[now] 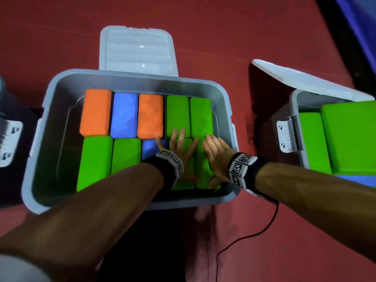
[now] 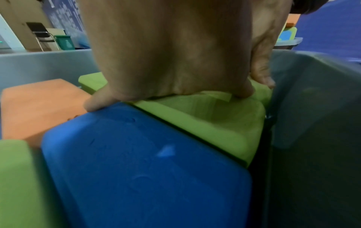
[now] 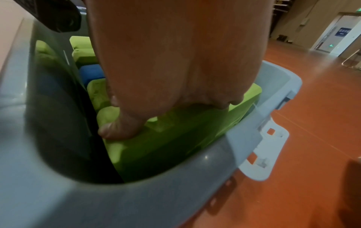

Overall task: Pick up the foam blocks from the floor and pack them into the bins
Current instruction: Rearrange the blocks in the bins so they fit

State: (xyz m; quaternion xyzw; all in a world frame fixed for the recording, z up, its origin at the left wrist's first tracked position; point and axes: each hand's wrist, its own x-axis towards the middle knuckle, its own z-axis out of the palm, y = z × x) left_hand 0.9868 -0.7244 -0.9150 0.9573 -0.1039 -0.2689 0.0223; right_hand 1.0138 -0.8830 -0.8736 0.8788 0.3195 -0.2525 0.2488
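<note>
Blocks lay in two rows inside the middle bin; its lid lay behind it; a second bin stood right.

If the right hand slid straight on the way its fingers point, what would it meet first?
Likely the far-row green block: the right hand lies flat on a near-row green block, fingertips already near that block's edge. Beyond it stands the bin's far wall.

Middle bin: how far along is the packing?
Done: the middle bin holds two rows of five blocks each, orange, blue and green. In hand: the left hand and right hand press flat on the two green blocks at the near right. Left: no loose blocks show on the floor; both lids are off the bins, and the right bin looks piled high.
</note>
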